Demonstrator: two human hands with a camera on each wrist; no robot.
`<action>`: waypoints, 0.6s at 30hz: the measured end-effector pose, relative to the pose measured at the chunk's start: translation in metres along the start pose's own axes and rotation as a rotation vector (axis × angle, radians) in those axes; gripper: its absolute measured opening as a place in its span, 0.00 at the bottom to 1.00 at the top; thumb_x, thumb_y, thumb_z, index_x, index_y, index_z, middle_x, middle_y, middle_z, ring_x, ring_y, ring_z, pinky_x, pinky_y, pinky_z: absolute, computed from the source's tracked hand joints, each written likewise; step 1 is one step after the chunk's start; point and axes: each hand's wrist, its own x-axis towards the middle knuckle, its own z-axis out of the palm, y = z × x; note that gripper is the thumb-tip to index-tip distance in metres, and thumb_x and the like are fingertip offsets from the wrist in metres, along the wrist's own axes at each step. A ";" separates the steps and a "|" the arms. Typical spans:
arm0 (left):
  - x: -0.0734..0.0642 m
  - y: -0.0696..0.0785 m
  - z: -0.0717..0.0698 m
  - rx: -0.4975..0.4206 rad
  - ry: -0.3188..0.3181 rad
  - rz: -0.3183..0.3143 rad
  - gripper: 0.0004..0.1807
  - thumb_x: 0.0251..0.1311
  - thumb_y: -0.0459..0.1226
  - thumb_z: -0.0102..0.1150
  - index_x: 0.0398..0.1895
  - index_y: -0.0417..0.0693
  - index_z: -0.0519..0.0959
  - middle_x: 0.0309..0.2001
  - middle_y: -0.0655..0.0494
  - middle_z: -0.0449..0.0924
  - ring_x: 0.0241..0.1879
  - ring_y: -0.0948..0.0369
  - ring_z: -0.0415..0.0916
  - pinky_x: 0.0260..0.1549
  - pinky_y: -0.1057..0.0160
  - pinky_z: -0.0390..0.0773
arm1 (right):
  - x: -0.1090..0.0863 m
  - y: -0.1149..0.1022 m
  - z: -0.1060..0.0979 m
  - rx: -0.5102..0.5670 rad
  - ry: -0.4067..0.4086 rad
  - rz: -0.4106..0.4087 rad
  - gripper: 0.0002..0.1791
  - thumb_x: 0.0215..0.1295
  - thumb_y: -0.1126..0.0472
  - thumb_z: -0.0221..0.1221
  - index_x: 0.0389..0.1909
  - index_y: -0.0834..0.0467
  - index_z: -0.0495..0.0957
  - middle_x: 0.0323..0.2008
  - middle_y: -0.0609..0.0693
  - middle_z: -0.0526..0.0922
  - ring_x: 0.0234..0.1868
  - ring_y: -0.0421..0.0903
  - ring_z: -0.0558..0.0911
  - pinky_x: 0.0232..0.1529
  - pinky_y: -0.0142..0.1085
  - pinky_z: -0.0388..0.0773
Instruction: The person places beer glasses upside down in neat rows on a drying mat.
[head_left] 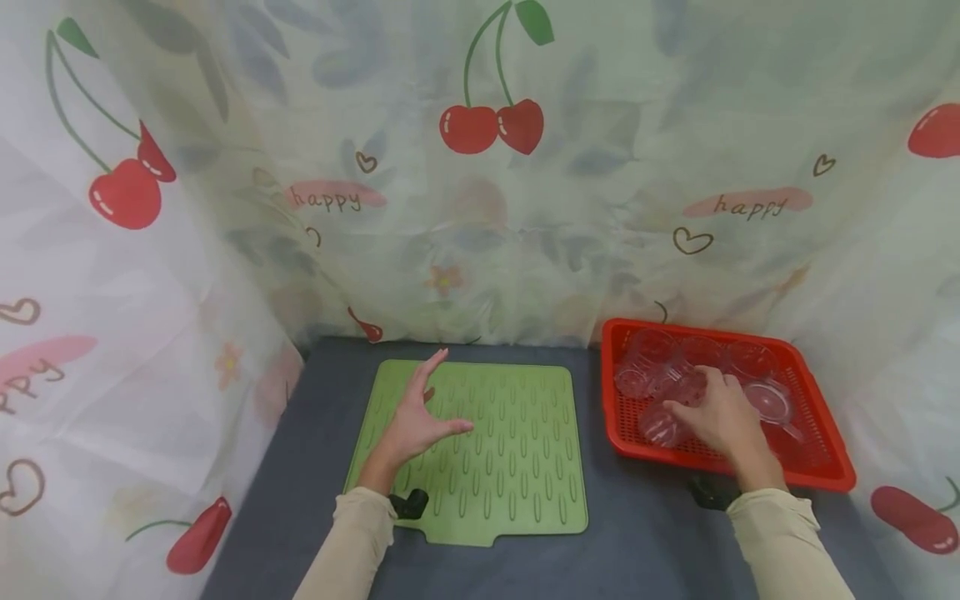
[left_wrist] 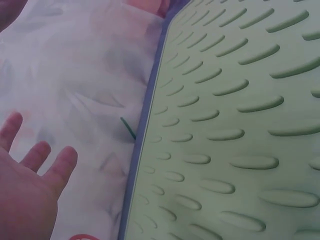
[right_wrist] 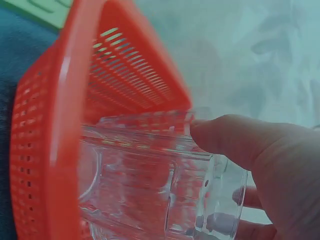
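My right hand (head_left: 723, 417) reaches into a red basket (head_left: 821, 482) of clear glassware. In the right wrist view, the thumb and curled fingers pinch the end of a clear glass cup (right_wrist: 135, 185) lying on its side; some fingertips show through it. Other clear cups (head_left: 701, 354) crowd the back of the basket, and a clear mug (head_left: 768, 402) with a handle lies at the right. My left hand (head_left: 420, 421) hovers over the left part of a green ridged mat (head_left: 517, 487), holding nothing, its thumb and fingers spread apart.
A dark grey cloth (head_left: 600, 542) covers the table under the mat and basket. Pale curtains (head_left: 487, 275) with cherry prints hang behind and on both sides. The basket's raised rim surrounds the glassware. Black camera straps (head_left: 411, 504) sit at the wrists.
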 end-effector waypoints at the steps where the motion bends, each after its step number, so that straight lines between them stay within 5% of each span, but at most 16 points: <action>1: 0.000 0.000 0.001 -0.002 0.002 0.000 0.63 0.46 0.42 0.83 0.80 0.78 0.49 0.82 0.63 0.46 0.82 0.52 0.44 0.77 0.36 0.58 | -0.002 -0.002 -0.003 0.007 0.010 -0.009 0.57 0.56 0.41 0.72 0.76 0.67 0.54 0.68 0.75 0.63 0.61 0.74 0.68 0.56 0.73 0.73; 18: -0.002 0.004 0.003 -0.015 -0.008 0.001 0.63 0.49 0.43 0.81 0.81 0.79 0.47 0.83 0.60 0.43 0.83 0.49 0.41 0.76 0.36 0.59 | -0.020 -0.029 -0.033 0.089 0.132 -0.086 0.55 0.60 0.38 0.69 0.76 0.65 0.56 0.69 0.72 0.64 0.65 0.70 0.66 0.58 0.72 0.73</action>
